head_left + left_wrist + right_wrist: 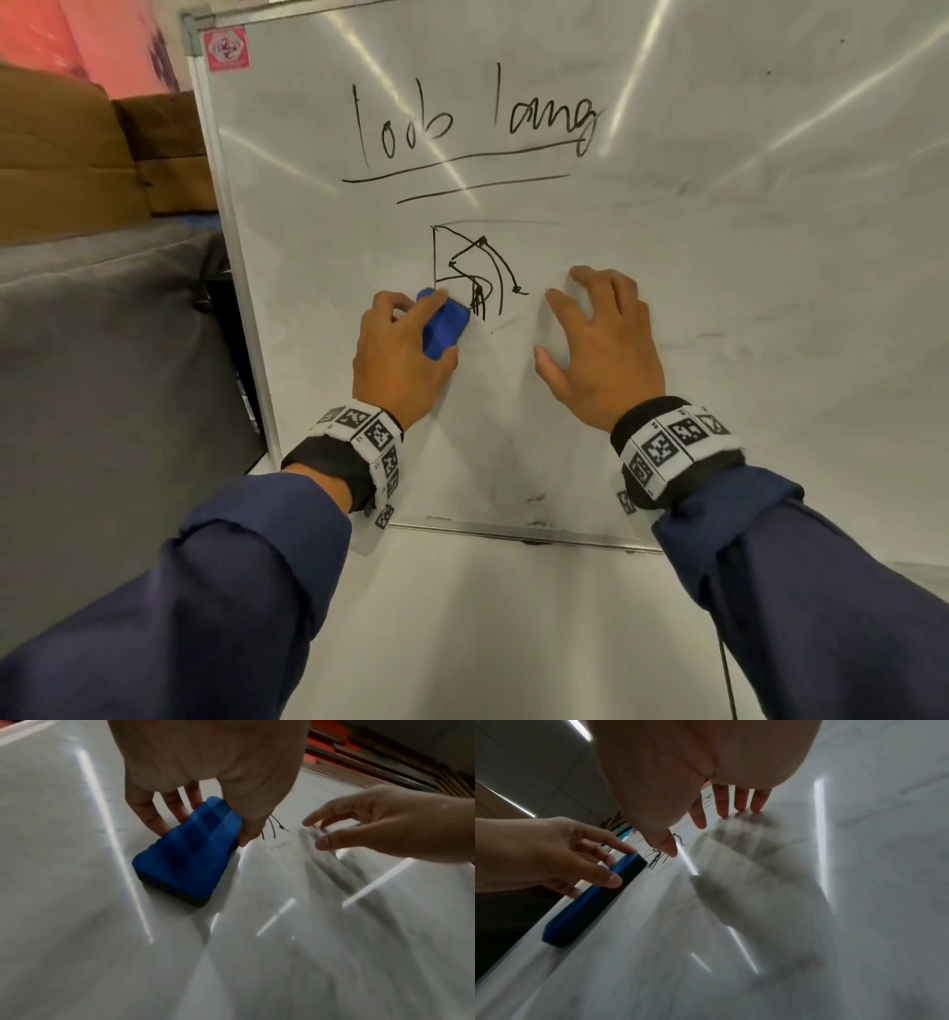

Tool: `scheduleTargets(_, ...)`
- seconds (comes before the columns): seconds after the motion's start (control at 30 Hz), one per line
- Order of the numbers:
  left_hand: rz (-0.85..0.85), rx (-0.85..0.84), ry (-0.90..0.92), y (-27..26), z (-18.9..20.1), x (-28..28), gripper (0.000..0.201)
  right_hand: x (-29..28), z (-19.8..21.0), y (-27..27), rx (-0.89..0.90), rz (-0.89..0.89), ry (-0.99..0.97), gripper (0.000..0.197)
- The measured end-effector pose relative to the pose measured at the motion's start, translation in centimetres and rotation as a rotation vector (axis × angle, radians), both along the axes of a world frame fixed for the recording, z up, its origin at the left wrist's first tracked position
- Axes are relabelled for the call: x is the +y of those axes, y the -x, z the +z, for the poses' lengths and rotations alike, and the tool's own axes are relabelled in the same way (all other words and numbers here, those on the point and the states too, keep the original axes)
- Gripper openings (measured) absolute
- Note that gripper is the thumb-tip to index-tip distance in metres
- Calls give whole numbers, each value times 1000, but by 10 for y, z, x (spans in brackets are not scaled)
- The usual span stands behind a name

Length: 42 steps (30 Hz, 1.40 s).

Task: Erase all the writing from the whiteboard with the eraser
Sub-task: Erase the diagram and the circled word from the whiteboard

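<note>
Left hand [398, 360] holds eraser [442, 324] on whiteboard [719, 205]

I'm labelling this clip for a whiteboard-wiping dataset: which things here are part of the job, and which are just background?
Part of the job:
whiteboard
blue eraser, gripped by the left hand
black writing and sketch
right hand, fingertips on the board

Background:
pink sticker
cardboard boxes
grey cover
</note>
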<state>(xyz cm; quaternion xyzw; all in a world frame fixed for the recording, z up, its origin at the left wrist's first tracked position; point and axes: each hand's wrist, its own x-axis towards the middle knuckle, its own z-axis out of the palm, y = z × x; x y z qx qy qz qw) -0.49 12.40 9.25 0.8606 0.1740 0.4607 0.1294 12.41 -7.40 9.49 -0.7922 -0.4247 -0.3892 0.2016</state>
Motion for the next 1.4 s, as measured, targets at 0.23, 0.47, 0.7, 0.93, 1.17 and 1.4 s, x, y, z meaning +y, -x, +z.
scheduleTargets(0.23, 21, -10, -9, -2, 19, 1, 61, 5, 54, -12, -70, 6, -115, 49)
scheduleTargets(0.47, -6, 44, -18, 0, 19, -4, 61, 5, 98, -22, -63, 2, -156, 48)
scheduleTargets(0.7, -61, 76, -70, -9, 15, -23, 58, -7, 96, -31, -58, -33, -148, 46)
scheduleTargets(0.93, -16, 111, -197, -14, 22, -24, 57, -14, 74, -32, -52, -38, -103, 49)
scheduleTargets(1.17, 18, 63, -141, -13, 33, -21, 58, -14, 71, -30, -48, -27, -112, 49)
scheduleTargets(1.4, -62, 134, -300, -14, 9, -40, 46, -14, 65, -29, -39, -35, -104, 48)
